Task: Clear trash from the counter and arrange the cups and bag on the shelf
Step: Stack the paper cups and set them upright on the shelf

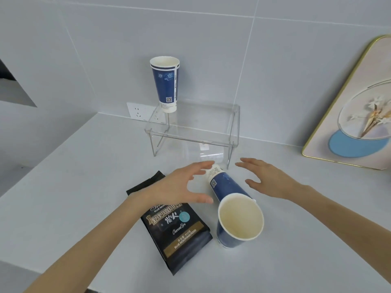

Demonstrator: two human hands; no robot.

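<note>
A clear acrylic shelf (211, 115) stands on the counter against the tiled wall. One blue-and-white paper cup (166, 85) stands upright on its back left corner. A second blue cup (225, 183) lies on its side on the counter in front of the shelf. A third blue cup (239, 223) stands upright just in front of it. A black coffee bag (179, 227) lies flat to the left. My left hand (179, 187) hovers open over the bag's top, fingers near the lying cup. My right hand (268, 178) is open on the cup's other side.
A white wall socket (137, 112) sits behind the shelf's left side. A gold-rimmed decorative panel (359, 106) leans against the wall at the right. The pale counter (84, 187) drops off along its left edge.
</note>
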